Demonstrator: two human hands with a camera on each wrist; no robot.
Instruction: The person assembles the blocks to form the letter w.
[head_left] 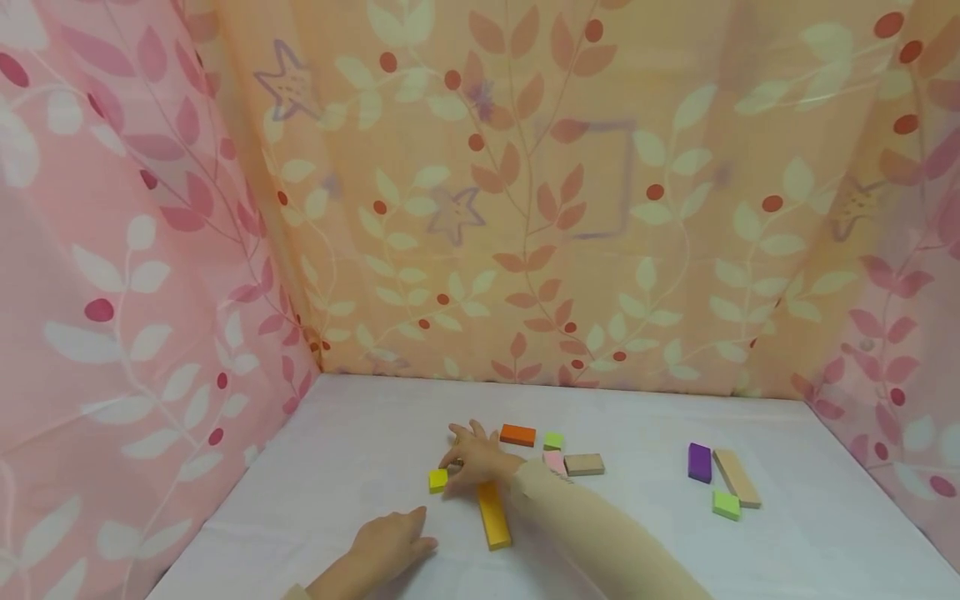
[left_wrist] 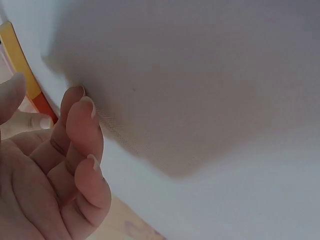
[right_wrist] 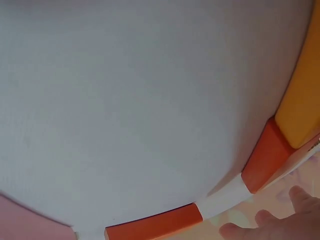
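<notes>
Your right hand (head_left: 474, 457) covered the far end of the yellow bar (head_left: 495, 521); couldn't tell if it gripped anything. Your left hand (head_left: 386, 542) was left of the bar, relaxed, empty. A low right palm could've shifted the orange block (right_wrist: 268, 155) touching that end; fingertips could've nudged the yellow cube (head_left: 438, 481) left of the bar. No containers showed.

A booth-like setting, wider room unclear: leaf-print curtains (head_left: 517, 217) hang on 3 sides of a white table (head_left: 330, 450).
</notes>
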